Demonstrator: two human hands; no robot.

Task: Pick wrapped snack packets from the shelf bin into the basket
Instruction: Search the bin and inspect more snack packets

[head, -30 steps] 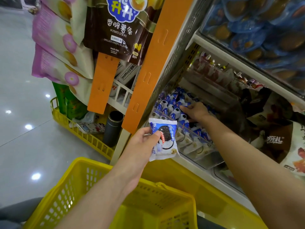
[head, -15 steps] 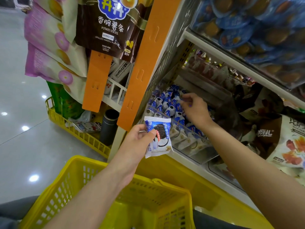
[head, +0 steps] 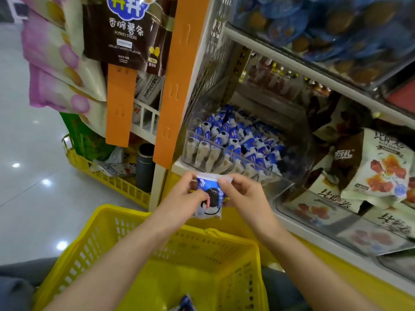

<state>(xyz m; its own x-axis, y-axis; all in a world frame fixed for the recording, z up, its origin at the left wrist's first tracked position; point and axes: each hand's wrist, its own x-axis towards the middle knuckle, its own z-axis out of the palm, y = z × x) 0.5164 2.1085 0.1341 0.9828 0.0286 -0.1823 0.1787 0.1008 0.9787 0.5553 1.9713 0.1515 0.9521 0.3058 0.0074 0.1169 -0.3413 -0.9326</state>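
As it hangs upright, blue-white snack pkt (head: 210,199) shows dark cookie print. L hand (head: 179,199) & R hand (head: 246,196) pinch its edges, fingers clamped.

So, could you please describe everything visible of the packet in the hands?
The packet is a glossy plastic wrapper, white and blue, printed with a dark round biscuit, with a crimped top edge. It stands roughly upright, facing the camera. The left hand grips its left side, the right hand pinches its top right corner. It hangs over the far rim of the basket.
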